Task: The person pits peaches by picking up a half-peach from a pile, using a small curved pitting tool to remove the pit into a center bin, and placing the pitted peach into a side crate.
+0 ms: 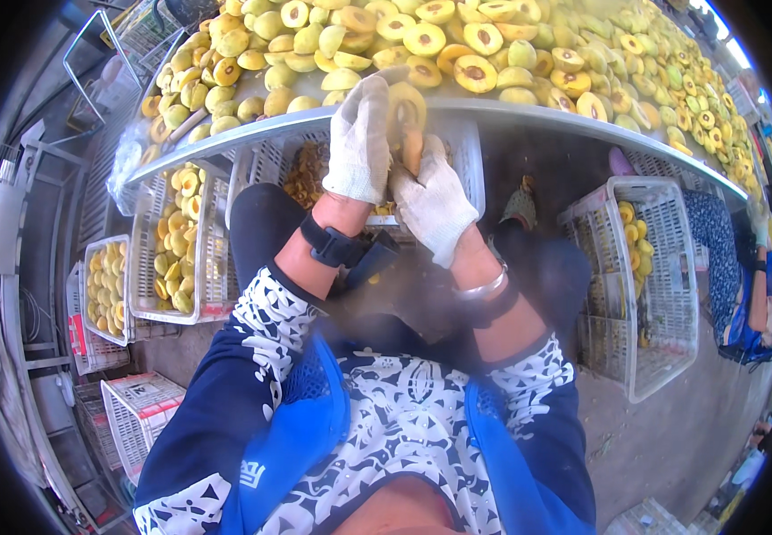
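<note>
My left hand (359, 143), in a white knit glove, holds a yellow peach half (406, 109) at the table's near edge, its cut face partly visible. Close beside it, my right hand (438, 203), gloved the same way, is closed around a tool with an orange-brown handle (413, 153). The tool's working end is against or behind the fruit and cannot be made out. Many halved peaches (426, 39) lie heaped on the metal table (529, 114) beyond my hands, several with brown pits in them.
Below the table edge, a crate (471, 169) has brown scraps (306, 174) in it. White crates of peach halves (172, 241) stand at left, another crate (662, 294) at right. Another tool handle (188, 125) lies on the table's left. A co-worker's arm (759, 294) shows far right.
</note>
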A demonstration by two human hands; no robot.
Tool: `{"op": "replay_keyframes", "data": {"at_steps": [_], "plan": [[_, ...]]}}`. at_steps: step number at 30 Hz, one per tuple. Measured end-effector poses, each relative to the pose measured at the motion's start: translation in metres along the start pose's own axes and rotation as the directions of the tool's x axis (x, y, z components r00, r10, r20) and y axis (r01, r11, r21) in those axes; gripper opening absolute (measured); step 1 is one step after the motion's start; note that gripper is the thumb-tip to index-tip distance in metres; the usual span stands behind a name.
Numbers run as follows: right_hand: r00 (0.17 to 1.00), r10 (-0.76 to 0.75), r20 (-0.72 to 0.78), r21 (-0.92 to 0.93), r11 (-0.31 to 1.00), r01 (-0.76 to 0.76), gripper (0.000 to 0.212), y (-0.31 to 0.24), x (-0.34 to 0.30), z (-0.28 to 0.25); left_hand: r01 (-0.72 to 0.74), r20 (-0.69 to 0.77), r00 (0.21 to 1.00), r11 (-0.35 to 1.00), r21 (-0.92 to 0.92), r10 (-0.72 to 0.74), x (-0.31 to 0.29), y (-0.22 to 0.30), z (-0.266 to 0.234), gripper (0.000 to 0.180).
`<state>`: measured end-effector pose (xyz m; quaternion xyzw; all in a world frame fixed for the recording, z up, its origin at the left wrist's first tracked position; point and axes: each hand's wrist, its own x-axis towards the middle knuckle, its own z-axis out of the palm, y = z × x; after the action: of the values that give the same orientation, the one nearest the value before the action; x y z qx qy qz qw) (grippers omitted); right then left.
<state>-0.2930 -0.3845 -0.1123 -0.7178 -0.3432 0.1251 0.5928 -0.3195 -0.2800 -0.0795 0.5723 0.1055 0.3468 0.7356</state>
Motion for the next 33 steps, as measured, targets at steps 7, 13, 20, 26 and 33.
{"op": "replay_keyframes", "data": {"at_steps": [7, 13, 20, 26, 33], "plan": [[0.982, 0.171, 0.082, 0.084, 0.980, -0.178, 0.031, -0.006, 0.000, 0.000, 0.036, -0.014, 0.999, 0.999, -0.021, -0.036, -0.002, -0.004, -0.002, 0.033], [0.981, 0.170, 0.090, 0.009, 0.985, -0.172, 0.031, -0.001, 0.000, 0.004, -0.084, -0.031, 0.996, 0.988, 0.126, 0.088, -0.003, -0.009, -0.007, 0.036], [0.985, 0.068, 0.158, -0.195, 0.980, -0.036, 0.033, 0.003, -0.008, 0.011, 0.005, -0.065, 0.998, 0.957, 0.290, 0.014, 0.000, -0.004, -0.020, 0.064], [0.756, 0.354, 0.551, 0.262, 0.786, -0.559, 0.039, -0.033, -0.006, -0.005, -0.025, -0.049, 0.998, 0.922, 0.386, 0.047, 0.006, 0.001, -0.038, 0.069], [0.724, 0.308, 0.617, 0.401, 0.668, -0.626, 0.030, -0.028, -0.003, -0.011, -0.102, -0.156, 0.977, 0.960, 0.261, 0.146, -0.011, -0.010, -0.038, 0.067]]}}
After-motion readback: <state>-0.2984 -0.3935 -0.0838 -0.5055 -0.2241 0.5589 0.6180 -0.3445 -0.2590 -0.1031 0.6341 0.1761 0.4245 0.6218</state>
